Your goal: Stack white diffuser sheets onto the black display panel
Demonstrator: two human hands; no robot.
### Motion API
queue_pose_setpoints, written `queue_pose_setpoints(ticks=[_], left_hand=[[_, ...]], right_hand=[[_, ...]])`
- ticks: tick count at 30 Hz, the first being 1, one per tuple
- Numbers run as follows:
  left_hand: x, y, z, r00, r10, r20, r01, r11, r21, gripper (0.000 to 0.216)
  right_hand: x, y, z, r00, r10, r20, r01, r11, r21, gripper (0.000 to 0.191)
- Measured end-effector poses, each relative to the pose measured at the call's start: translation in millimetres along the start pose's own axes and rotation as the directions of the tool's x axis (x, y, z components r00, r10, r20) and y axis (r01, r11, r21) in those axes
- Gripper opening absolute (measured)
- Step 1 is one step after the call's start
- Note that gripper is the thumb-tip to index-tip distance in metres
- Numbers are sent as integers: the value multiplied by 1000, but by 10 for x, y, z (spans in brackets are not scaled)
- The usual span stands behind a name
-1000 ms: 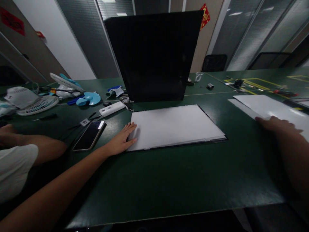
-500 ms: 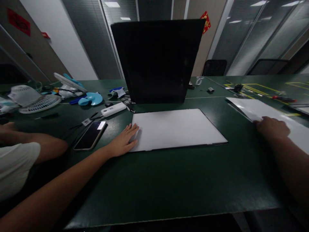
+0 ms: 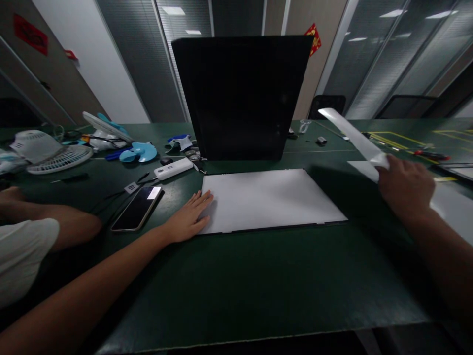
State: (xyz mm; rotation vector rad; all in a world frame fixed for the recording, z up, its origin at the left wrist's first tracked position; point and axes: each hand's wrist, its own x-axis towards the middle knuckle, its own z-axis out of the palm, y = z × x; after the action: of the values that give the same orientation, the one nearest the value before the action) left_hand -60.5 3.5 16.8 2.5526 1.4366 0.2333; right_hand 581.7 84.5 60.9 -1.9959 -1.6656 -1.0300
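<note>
A flat white panel (image 3: 266, 199) with a thin black edge lies on the green table (image 3: 258, 276) before me. My left hand (image 3: 190, 215) rests on the panel's left end, fingers stretched out and slightly spread. Over at the right, my right hand (image 3: 405, 187) is closed on the edge of a white sheet (image 3: 347, 129), which is lifted and bent, its far end up in the air. Another white sheet (image 3: 456, 207) lies on the table beneath that hand, partly hidden by the hand and forearm.
Behind the panel stands a large black screen (image 3: 242, 98). To the left are a phone (image 3: 137, 209), a white power bank (image 3: 173, 169), blue fan blades (image 3: 138, 152) and a white fan grille (image 3: 61, 160). Another person's arm (image 3: 48, 213) leans at the left edge. A screwdriver (image 3: 431, 155) lies far right.
My right hand has raised the white sheet off the stack and moved slightly up and left; another sheet now shows below. My left hand has stayed on the panel.
</note>
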Motion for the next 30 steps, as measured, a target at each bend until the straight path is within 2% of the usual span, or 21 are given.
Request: queue_pose_setpoints(ticks=[3,6,9,11,13,15,19,23,26,28,30], left_hand=[[8,18,0,1000,-28,-5,28,1000,3,73],[13,38,-1,998,-56,-24,56,998,-3,77],[13,49,3,997,-72,-37,71,997,-37,81],[10,56,6,996,-76,-49,72,995,-73,83],[3,64,5,995,-68,-72,59,992,-114,83],[-2,74,-4,994,-54,-98,38,987,-159,84],[1,89,-47,992,-65,-110,34,965,-262,90],[11,58,-72,971,-217,-101,164,911,-379,105],[13,18,-45,955,-281,-97,228,903,-364,114],[11,4,-16,965,-246,-92,209,932,-294,116],[7,3,9,978,-193,-80,171,960,-220,112]], right_hand=[[-63,-354,-224,985,-157,-74,166,977,133,59],[-161,-700,-325,928,-366,-66,368,879,304,56],[-292,-1030,-357,817,-568,-94,539,696,475,49],[-382,-1226,-385,710,-695,-115,617,533,579,44],[-460,-1382,-431,607,-788,-105,624,391,676,43],[-517,-1480,-484,552,-832,-59,568,324,757,46],[-576,-1523,-538,531,-846,53,435,325,840,50],[-591,-1489,-519,494,-868,51,379,268,886,56],[-558,-1448,-475,478,-878,33,393,248,885,62],[-504,-1392,-415,521,-853,36,419,292,860,62],[-437,-1305,-316,619,-782,75,408,401,820,61]])
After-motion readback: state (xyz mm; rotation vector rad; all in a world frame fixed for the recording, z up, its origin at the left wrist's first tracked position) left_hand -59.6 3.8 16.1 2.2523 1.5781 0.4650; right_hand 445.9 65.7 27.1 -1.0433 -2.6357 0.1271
